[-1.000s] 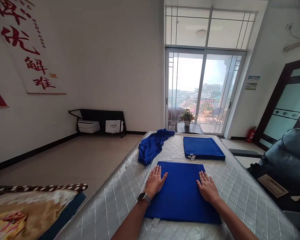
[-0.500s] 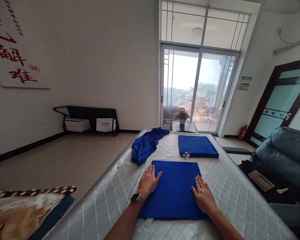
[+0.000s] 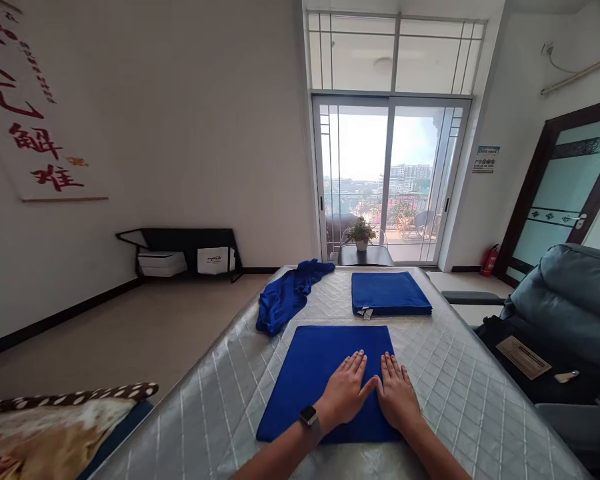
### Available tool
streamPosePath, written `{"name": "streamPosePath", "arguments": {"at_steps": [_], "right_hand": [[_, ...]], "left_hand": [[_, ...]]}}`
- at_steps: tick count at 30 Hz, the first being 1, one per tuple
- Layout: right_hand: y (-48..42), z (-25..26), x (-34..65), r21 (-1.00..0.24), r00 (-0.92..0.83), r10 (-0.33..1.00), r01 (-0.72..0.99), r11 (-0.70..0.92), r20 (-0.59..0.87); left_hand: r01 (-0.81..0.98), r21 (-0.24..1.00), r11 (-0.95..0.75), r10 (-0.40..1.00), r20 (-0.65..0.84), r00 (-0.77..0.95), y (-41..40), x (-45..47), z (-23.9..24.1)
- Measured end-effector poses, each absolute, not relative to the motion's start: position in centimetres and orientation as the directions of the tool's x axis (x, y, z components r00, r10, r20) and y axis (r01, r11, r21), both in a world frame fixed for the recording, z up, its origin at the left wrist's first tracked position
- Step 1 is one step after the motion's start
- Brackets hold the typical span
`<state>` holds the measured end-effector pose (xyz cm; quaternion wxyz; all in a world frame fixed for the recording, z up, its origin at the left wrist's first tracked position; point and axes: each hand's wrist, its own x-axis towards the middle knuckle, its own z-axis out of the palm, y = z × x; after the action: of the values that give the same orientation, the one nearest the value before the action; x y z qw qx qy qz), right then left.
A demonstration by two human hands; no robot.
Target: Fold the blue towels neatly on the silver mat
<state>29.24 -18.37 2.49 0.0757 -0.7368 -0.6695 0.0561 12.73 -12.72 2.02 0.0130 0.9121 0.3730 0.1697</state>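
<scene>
A folded blue cloth (image 3: 300,380) lies flat in front of me on a quilted silver mattress (image 3: 460,373). My left hand (image 3: 347,390) rests flat on its right half, fingers stretched out, a watch on the wrist. Beside it, my right hand (image 3: 397,390) lies flat along the cloth's right edge, fingers extended and the two thumbs touching or nearly so. Farther back sits a stack of folded blue cloth (image 3: 391,292) with a white tag at its front. A crumpled blue cloth (image 3: 290,297) lies to the left of that stack.
A dark grey armchair (image 3: 570,307) stands at the right, with a black item and a brown card on it. A patterned blanket (image 3: 45,433) is at the lower left. Beyond the mattress, a potted plant (image 3: 361,233) stands on a small dark table before sliding glass doors.
My left hand has slid right across the folded cloth, from its left edge to beside my right hand. My right hand stays near the right edge. The view has shifted slightly.
</scene>
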Motion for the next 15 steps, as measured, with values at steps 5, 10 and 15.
{"name": "streamPosePath", "arguments": {"at_steps": [5,10,15], "right_hand": [[-18.8,2.8,29.3,-0.16,0.071,0.997,0.985,-0.067,0.019],[-18.4,2.7,29.3,-0.189,0.098,0.995,0.978,-0.091,0.026],[-18.1,2.2,29.3,-0.216,0.111,0.993,0.971,-0.1,0.04]], "left_hand": [[0.631,0.216,-0.745,0.667,0.264,0.697,-14.0,17.1,1.7],[0.732,0.2,-0.651,0.759,0.184,0.625,-12.7,13.6,1.7],[0.856,0.154,-0.494,0.868,0.142,0.475,-11.3,6.2,0.9]]}}
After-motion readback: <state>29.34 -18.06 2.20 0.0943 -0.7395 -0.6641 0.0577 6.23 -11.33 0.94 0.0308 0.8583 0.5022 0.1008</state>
